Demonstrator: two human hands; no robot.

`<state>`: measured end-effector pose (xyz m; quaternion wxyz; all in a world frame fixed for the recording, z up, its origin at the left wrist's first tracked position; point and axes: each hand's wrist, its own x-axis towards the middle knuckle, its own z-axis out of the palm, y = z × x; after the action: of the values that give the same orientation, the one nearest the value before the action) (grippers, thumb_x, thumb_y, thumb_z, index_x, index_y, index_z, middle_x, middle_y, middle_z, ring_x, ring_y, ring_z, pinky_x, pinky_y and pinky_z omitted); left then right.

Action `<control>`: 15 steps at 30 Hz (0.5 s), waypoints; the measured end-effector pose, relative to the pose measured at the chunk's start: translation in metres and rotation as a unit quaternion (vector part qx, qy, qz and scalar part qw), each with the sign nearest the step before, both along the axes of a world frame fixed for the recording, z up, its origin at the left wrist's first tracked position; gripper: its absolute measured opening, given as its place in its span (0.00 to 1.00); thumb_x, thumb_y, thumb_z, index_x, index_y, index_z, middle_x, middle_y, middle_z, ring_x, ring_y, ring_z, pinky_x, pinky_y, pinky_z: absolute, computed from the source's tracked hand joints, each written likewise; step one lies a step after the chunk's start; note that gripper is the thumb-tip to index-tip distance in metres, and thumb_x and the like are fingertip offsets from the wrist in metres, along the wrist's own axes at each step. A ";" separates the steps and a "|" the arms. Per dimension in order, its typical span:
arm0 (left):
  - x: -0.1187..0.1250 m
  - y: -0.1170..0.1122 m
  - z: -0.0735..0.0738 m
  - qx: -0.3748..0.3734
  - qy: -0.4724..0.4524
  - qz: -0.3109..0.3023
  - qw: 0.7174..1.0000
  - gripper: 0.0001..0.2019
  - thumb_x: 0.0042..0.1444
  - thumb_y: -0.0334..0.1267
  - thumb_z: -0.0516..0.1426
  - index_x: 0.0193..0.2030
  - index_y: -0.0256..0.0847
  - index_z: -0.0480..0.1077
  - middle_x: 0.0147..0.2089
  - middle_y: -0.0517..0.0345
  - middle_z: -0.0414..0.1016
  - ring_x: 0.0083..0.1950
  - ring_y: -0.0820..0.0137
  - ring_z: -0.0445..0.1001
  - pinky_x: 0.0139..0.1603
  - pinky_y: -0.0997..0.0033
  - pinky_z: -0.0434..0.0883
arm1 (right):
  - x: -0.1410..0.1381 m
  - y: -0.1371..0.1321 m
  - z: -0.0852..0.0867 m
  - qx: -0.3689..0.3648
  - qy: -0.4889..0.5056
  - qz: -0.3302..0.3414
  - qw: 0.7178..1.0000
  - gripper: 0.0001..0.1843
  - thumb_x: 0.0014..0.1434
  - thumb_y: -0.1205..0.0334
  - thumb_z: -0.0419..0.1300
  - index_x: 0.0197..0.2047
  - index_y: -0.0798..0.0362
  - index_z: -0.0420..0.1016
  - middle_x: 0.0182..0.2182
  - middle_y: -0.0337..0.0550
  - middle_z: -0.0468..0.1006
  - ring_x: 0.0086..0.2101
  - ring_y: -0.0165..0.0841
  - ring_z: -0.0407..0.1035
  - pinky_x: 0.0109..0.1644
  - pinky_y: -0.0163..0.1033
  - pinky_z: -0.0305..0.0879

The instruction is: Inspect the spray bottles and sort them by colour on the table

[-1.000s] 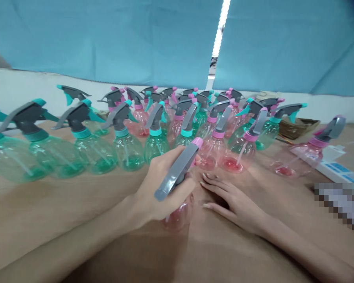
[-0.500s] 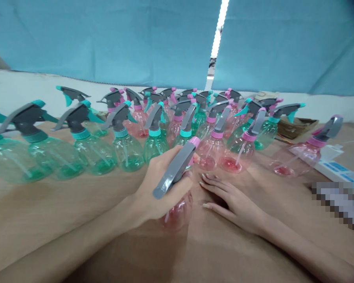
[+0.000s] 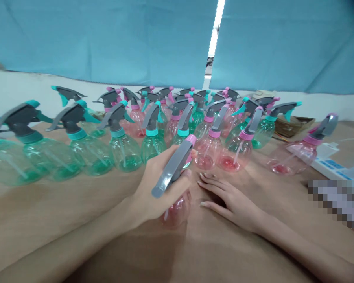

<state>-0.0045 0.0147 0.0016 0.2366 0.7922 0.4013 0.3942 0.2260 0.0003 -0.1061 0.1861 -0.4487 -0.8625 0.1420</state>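
Observation:
My left hand (image 3: 157,188) is wrapped round the neck of a pink spray bottle (image 3: 177,212) near the front of the table. Its grey trigger head with a pink nozzle sticks up above my fingers and points away from me. Most of the trigger and collar is hidden by the hand. My right hand (image 3: 230,200) lies flat on the table just right of that bottle, fingers stretched out, holding nothing. Beyond it stand two pink spray bottles, one close to my fingertips (image 3: 230,157) and another beside it (image 3: 206,153).
A row of green spray bottles (image 3: 125,151) runs to the left, with several more pink and green ones behind. At right are a lone pink spray bottle (image 3: 295,155), a white power strip (image 3: 327,163), a brown box (image 3: 295,125) and a pixelated object (image 3: 339,202). A blue curtain (image 3: 106,43) hangs behind.
The view has shifted slightly, so everything sits a little further left. Both hands keep the same pose, the left still round the pink spray bottle.

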 end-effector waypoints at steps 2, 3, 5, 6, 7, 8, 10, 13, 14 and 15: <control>0.000 0.000 0.000 -0.001 -0.009 -0.008 1.000 0.06 0.54 0.35 0.52 0.29 0.46 0.56 0.28 0.64 0.67 0.28 0.69 0.66 0.31 0.68 0.66 | 0.000 0.000 0.000 0.000 -0.004 0.000 1.000 0.30 0.66 0.46 0.53 0.65 0.54 0.64 0.64 0.51 0.63 0.64 0.44 0.56 0.66 0.58 0.55; 0.000 0.001 0.000 0.000 -0.015 -0.013 1.000 0.06 0.53 0.35 0.52 0.29 0.46 0.56 0.27 0.64 0.66 0.28 0.70 0.66 0.31 0.68 0.65 | 0.000 0.000 0.000 0.001 -0.003 0.001 1.000 0.30 0.66 0.46 0.53 0.65 0.54 0.64 0.64 0.51 0.63 0.64 0.44 0.56 0.66 0.58 0.55; 0.001 0.001 -0.001 0.004 -0.020 -0.014 1.000 0.06 0.53 0.34 0.52 0.28 0.45 0.57 0.27 0.64 0.66 0.27 0.70 0.65 0.30 0.69 0.65 | 0.000 0.000 0.000 0.003 0.006 0.000 1.000 0.29 0.66 0.47 0.53 0.65 0.52 0.64 0.64 0.50 0.64 0.64 0.45 0.57 0.66 0.58 0.55; 0.000 0.001 -0.001 0.006 -0.020 -0.014 1.000 0.06 0.53 0.34 0.53 0.28 0.45 0.57 0.27 0.64 0.66 0.27 0.70 0.66 0.30 0.69 0.65 | 0.000 0.000 0.000 0.004 0.013 0.000 1.000 0.29 0.66 0.47 0.54 0.65 0.50 0.64 0.64 0.49 0.64 0.64 0.45 0.57 0.66 0.59 0.55; 0.000 0.001 -0.001 0.007 -0.020 -0.015 1.000 0.06 0.53 0.34 0.53 0.28 0.45 0.57 0.27 0.64 0.67 0.27 0.70 0.66 0.30 0.69 0.65 | 0.000 0.000 0.000 0.005 0.018 -0.001 1.000 0.29 0.66 0.47 0.54 0.65 0.49 0.64 0.64 0.49 0.64 0.64 0.45 0.57 0.66 0.59 0.55; 0.000 0.001 -0.001 0.007 -0.020 -0.015 1.000 0.06 0.53 0.34 0.53 0.28 0.45 0.57 0.27 0.64 0.67 0.28 0.69 0.66 0.30 0.69 0.65 | 0.000 0.000 0.000 0.005 0.019 -0.001 1.000 0.29 0.65 0.47 0.54 0.65 0.49 0.64 0.64 0.49 0.64 0.64 0.45 0.57 0.66 0.59 0.55; 0.000 0.001 -0.001 0.006 -0.021 -0.018 1.000 0.07 0.53 0.34 0.53 0.28 0.45 0.57 0.27 0.64 0.66 0.28 0.69 0.66 0.30 0.68 0.65 | 0.000 -0.001 0.000 0.004 0.016 0.001 1.000 0.29 0.66 0.46 0.54 0.65 0.50 0.64 0.64 0.49 0.64 0.64 0.45 0.56 0.66 0.59 0.55; 0.000 0.000 -0.001 0.001 -0.024 -0.019 1.000 0.07 0.53 0.33 0.53 0.28 0.45 0.57 0.26 0.65 0.64 0.27 0.70 0.64 0.30 0.69 0.65 | 0.000 0.000 -0.001 0.006 0.016 0.000 1.000 0.29 0.66 0.46 0.54 0.65 0.50 0.64 0.64 0.49 0.64 0.64 0.45 0.57 0.66 0.59 0.55; 0.000 0.000 -0.001 -0.002 -0.025 -0.017 1.000 0.07 0.53 0.33 0.53 0.28 0.45 0.57 0.26 0.66 0.64 0.27 0.70 0.64 0.30 0.69 0.65 | 0.000 0.000 -0.001 0.007 0.019 0.000 1.000 0.29 0.66 0.46 0.54 0.65 0.49 0.64 0.64 0.49 0.65 0.64 0.45 0.57 0.66 0.59 0.55; 0.000 0.000 -0.001 -0.006 -0.026 -0.017 1.000 0.07 0.52 0.33 0.53 0.28 0.45 0.56 0.27 0.65 0.65 0.27 0.71 0.64 0.31 0.69 0.65 | 0.000 0.000 -0.001 0.007 0.022 -0.001 1.000 0.29 0.65 0.47 0.54 0.65 0.48 0.64 0.64 0.48 0.65 0.64 0.45 0.57 0.66 0.59 0.55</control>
<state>-0.0047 0.0146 0.0010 0.2580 0.7869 0.3840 0.4083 0.2264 0.0001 -0.1070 0.2082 -0.4447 -0.8588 0.1459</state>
